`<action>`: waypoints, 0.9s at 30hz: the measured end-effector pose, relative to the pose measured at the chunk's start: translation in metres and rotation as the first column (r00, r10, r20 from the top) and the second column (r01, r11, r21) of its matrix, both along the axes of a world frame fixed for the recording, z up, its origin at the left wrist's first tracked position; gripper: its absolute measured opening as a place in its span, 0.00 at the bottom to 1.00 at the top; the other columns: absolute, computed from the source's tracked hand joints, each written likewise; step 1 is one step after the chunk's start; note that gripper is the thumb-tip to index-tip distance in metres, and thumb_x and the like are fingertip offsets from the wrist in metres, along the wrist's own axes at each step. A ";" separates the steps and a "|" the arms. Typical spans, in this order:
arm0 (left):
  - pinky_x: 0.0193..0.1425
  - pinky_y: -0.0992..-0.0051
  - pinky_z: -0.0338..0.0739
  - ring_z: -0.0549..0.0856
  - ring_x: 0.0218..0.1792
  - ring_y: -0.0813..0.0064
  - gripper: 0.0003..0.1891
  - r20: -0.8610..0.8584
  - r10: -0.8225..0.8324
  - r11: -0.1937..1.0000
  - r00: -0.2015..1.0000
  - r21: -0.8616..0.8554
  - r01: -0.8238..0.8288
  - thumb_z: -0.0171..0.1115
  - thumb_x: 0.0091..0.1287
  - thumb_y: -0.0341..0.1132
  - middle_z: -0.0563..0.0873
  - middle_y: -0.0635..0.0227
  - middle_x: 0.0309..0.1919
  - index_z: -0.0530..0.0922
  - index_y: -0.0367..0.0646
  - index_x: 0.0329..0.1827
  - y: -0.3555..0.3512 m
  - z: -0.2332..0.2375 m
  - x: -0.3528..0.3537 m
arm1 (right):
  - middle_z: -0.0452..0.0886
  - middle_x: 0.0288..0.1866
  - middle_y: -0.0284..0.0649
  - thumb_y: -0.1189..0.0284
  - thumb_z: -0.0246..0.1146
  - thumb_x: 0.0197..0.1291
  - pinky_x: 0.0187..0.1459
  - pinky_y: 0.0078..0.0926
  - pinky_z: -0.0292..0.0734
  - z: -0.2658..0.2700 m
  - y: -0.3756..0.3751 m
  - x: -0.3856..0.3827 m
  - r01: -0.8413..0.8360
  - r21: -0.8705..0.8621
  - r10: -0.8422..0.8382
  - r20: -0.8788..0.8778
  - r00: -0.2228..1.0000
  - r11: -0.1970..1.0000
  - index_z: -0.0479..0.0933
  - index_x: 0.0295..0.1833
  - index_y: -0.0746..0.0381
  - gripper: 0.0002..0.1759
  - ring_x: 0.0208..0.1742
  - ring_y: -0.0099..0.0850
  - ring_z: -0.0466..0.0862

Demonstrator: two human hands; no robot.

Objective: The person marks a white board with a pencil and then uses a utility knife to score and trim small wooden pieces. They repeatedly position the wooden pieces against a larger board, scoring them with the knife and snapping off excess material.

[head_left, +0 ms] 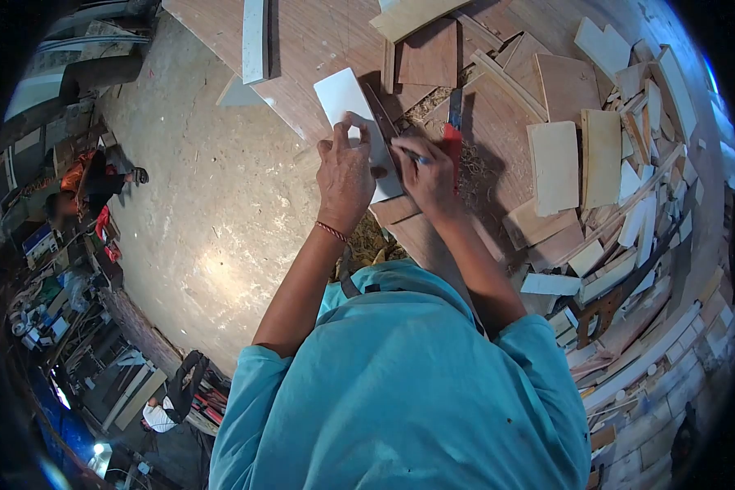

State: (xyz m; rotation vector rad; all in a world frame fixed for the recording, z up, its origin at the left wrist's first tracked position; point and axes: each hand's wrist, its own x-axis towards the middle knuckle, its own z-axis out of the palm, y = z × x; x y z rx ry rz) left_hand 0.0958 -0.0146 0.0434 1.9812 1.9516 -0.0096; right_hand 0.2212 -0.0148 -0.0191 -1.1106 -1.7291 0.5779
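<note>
A white rectangular board (336,91) lies slantwise on the wooden work surface. My left hand (345,175) presses onto it with curled fingers, the thumb near the right edge, holding it in place. My right hand (429,178) pinches a slim pen (420,159) with a bluish end, close to the board's right edge; its tip is hard to make out. Along that edge runs a narrow dark strip of wood (381,113). Just beyond my right hand lies a tool with a red handle (452,145) and a dark flat blade (456,108).
Wood offcuts (554,167) and shavings crowd the right side. A handsaw (600,317) lies among the scraps at lower right. A white-faced bar (255,41) rests at the top. Across the concrete floor (212,188), one person (86,184) sits at the left; another (162,414) is lower left.
</note>
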 end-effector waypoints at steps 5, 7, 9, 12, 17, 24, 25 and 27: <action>0.35 0.68 0.78 0.72 0.43 0.55 0.32 -0.026 -0.099 0.993 0.995 0.062 0.101 0.72 0.38 0.31 0.65 0.64 0.57 0.73 0.43 0.51 0.000 -0.007 -0.003 | 0.77 0.29 0.41 0.78 0.57 0.55 0.30 0.33 0.75 -0.002 0.013 -0.004 0.082 -0.075 -0.086 -0.049 0.995 0.994 0.71 0.34 0.62 0.02 0.30 0.41 0.80; 0.36 0.68 0.78 0.72 0.43 0.55 0.33 -0.018 -0.062 0.998 0.998 0.010 0.063 0.72 0.37 0.31 0.64 0.64 0.57 0.71 0.42 0.52 0.000 -0.005 -0.003 | 0.77 0.29 0.42 0.76 0.57 0.55 0.30 0.34 0.75 0.005 0.025 -0.010 0.078 -0.149 -0.090 -0.073 0.993 0.986 0.71 0.34 0.63 0.02 0.30 0.42 0.79; 0.36 0.68 0.78 0.72 0.43 0.55 0.33 -0.024 -0.073 0.997 0.997 0.025 0.074 0.72 0.37 0.31 0.64 0.64 0.57 0.72 0.41 0.51 -0.002 -0.011 -0.006 | 0.77 0.29 0.42 0.75 0.57 0.56 0.30 0.33 0.74 0.004 0.029 -0.013 0.073 -0.171 -0.086 -0.071 0.994 0.983 0.71 0.34 0.63 0.03 0.30 0.43 0.79; 0.37 0.68 0.77 0.72 0.43 0.54 0.31 0.001 -0.064 0.997 0.998 0.051 0.063 0.72 0.37 0.31 0.64 0.64 0.57 0.74 0.40 0.49 0.000 -0.007 -0.003 | 0.78 0.31 0.42 0.76 0.56 0.55 0.30 0.35 0.74 0.001 -0.009 0.005 0.050 -0.164 -0.061 -0.059 0.996 0.985 0.72 0.35 0.63 0.02 0.30 0.43 0.79; 0.41 0.67 0.75 0.73 0.45 0.57 0.28 0.062 -0.049 0.997 0.997 0.067 0.045 0.73 0.35 0.32 0.66 0.64 0.55 0.76 0.40 0.44 -0.002 -0.003 -0.006 | 0.77 0.31 0.41 0.80 0.57 0.52 0.33 0.35 0.74 0.026 -0.037 0.022 0.064 -0.276 -0.090 -0.082 0.993 0.959 0.72 0.36 0.62 0.05 0.31 0.42 0.79; 0.50 0.66 0.70 0.73 0.52 0.63 0.21 0.242 -0.008 0.999 0.970 0.048 -0.003 0.63 0.46 0.26 0.68 0.64 0.54 0.77 0.39 0.47 0.001 -0.009 -0.028 | 0.72 0.42 0.51 0.77 0.61 0.45 0.49 0.41 0.66 0.010 -0.035 -0.022 0.078 -0.258 -0.011 0.249 0.968 0.963 0.61 0.49 0.68 0.24 0.44 0.48 0.72; 0.52 0.65 0.68 0.72 0.53 0.62 0.20 0.374 0.110 0.994 0.921 -0.058 -0.096 0.61 0.49 0.26 0.68 0.64 0.55 0.77 0.39 0.48 0.001 -0.009 -0.032 | 0.72 0.42 0.51 0.77 0.61 0.45 0.49 0.41 0.66 0.001 -0.036 -0.026 0.077 -0.252 -0.013 0.248 0.969 0.965 0.61 0.49 0.68 0.24 0.44 0.48 0.72; 0.56 0.62 0.65 0.72 0.53 0.59 0.27 0.340 0.053 0.987 0.939 0.124 -0.101 0.64 0.48 0.30 0.68 0.59 0.55 0.71 0.37 0.55 -0.006 -0.030 -0.042 | 0.72 0.39 0.47 0.75 0.63 0.39 0.46 0.39 0.66 -0.010 -0.036 -0.031 0.153 -0.172 -0.074 0.395 0.916 0.973 0.64 0.44 0.66 0.23 0.45 0.45 0.71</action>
